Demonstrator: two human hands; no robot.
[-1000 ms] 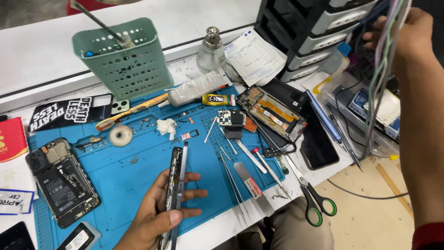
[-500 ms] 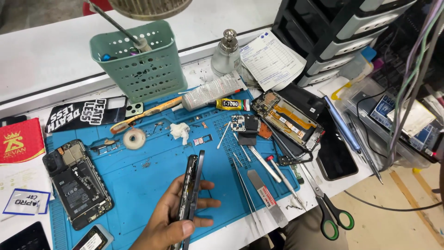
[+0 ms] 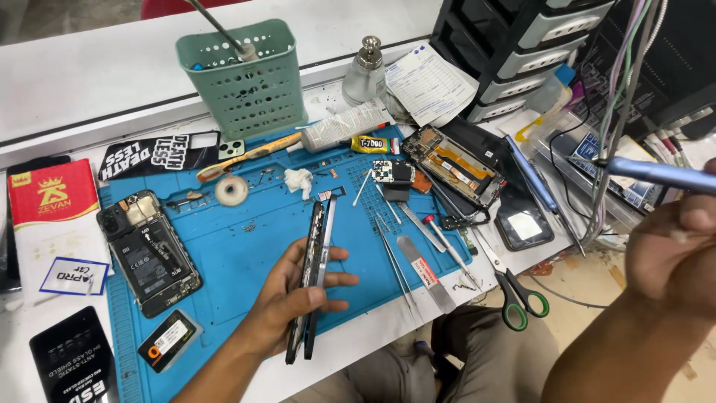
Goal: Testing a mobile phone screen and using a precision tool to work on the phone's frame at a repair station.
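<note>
Our right hand (image 3: 675,254) has come off the hanging cables at the far right, where it was a second ago. It's now low and close to the camera, gripping a blue pen-shaped tool (image 3: 656,174). Our left hand (image 3: 298,295) has shifted the edge-on phone (image 3: 313,280) slightly right over the blue mat (image 3: 239,254). View has swung a little; the scissors (image 3: 514,295) sit further in.

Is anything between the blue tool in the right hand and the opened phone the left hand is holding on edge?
Nothing visible. The right hand holds the blue tool up at the right; the left hand holds the phone over the blue mat. Scissors and tweezers lie flat below.
</note>
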